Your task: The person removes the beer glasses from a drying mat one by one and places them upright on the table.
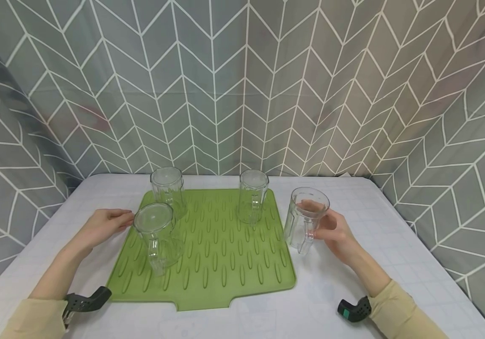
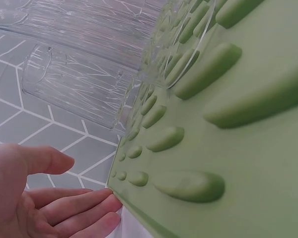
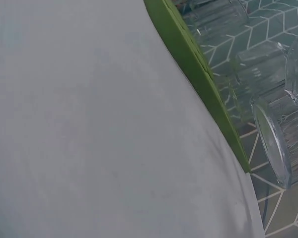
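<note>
My right hand [image 1: 336, 231] grips a clear glass mug [image 1: 294, 226] by its handle side, just off the right edge of the green drying mat [image 1: 208, 282]. In the right wrist view the base of that mug [image 3: 272, 144] appears raised off the tabletop; the hand is mostly out of that frame. Beside the mat's left edge lies my left hand [image 1: 108, 223], its fingers extended and fingertips [image 2: 109, 218] right at the mat's edge. Closest to it, a glass mug [image 1: 157, 235] stands on the mat's left side.
Two more glass mugs are on the mat, one at the back left [image 1: 168, 188] and one at the back right [image 1: 252, 197]. A white cloth covers the table [image 1: 322, 292]. Patterned grey curtains [image 1: 225, 94] hang behind and at both sides.
</note>
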The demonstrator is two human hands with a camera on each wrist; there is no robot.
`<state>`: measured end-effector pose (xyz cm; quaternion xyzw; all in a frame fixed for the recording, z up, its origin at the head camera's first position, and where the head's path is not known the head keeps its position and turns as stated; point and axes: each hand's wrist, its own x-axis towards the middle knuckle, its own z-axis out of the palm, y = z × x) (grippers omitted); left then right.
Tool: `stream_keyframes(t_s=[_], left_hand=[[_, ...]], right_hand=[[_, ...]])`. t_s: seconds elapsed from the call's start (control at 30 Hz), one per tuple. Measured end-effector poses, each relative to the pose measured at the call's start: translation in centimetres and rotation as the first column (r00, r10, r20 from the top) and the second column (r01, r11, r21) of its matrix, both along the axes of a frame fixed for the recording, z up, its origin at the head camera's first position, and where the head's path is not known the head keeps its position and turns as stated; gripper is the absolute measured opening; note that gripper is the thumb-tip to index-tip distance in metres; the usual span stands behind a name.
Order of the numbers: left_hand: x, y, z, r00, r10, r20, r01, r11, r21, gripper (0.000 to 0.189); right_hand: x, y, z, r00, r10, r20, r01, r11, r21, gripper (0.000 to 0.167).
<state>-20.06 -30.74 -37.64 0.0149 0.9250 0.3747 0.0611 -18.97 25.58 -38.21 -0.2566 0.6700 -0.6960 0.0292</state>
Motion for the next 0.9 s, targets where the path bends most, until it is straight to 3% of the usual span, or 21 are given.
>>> stream_keyframes(t_s=[0.4,0.9], left_hand=[[0.0,0.1,0.0,1.0,0.004,-0.006,-0.004,1.0,-0.006,0.066],[0.2,0.2,0.2,1.0,0.002,-0.012,-0.002,1.0,-0.007,0.065]], right_hand=[[-1.1,2.9,-0.9,0.997,-0.08,-0.006,0.079,0.996,-0.046,0.064],[-2.0,5.3,-1.7,0.993,-0.114,-0.023,0.11,0.985,-0.13,0.064]])
